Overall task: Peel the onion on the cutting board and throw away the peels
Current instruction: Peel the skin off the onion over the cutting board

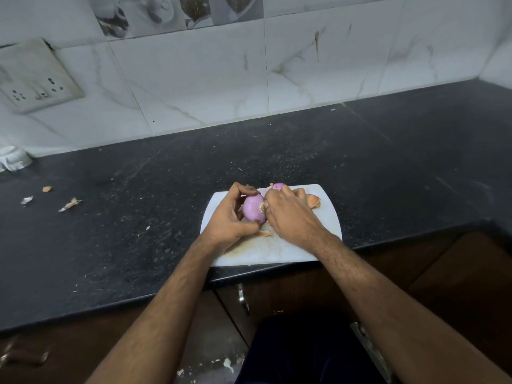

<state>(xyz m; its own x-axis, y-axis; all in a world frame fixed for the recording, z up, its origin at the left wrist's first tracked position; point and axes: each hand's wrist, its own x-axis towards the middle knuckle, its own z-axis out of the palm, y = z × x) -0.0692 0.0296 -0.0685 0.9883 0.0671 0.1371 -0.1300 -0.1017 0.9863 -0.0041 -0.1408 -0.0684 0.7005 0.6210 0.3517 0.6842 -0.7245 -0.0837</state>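
**Caller:** Start closest to you. What was down there?

**Me:** Nearest, my two bare forearms reached out over the edge of the black speckled stone counter (116, 245). Below the edge were dark brown wooden cabinet fronts (457, 273) with a metal handle (243, 299).

**Caller:** And the board?

**Me:** The white rectangular plastic cutting board (279, 252) sat at the counter's front edge, its near side right on the lip. Both hands were over it.

**Caller:** The hands, go!

**Me:** My left hand (225, 221) had its fingers and thumb curled round the purple, mostly peeled round onion (252, 207), gripping it above the board with the root end facing right. My right hand (288, 213) was pressed up against that root end, fingers bent; whether they pinched skin there I couldn't tell, my knuckles hid them.

**Caller:** Peels?

**Me:** A papery orange-brown scrap of peel (264, 233) lay on the board just under the onion, and a larger orange-brown curl of peel (314, 200) lay on the board's far right part, beyond my right hand. A second small purple onion (278, 186) peeked out at the board's far edge.

**Caller:** Further out?

**Me:** Well off to the left, pale dry peel fragments (70, 204) were scattered on the counter. A crumpled white cloth (12, 159) was at the far left, against the white marbled wall tiles (221, 79), where a grubby switch-and-socket plate (36, 79) hung.
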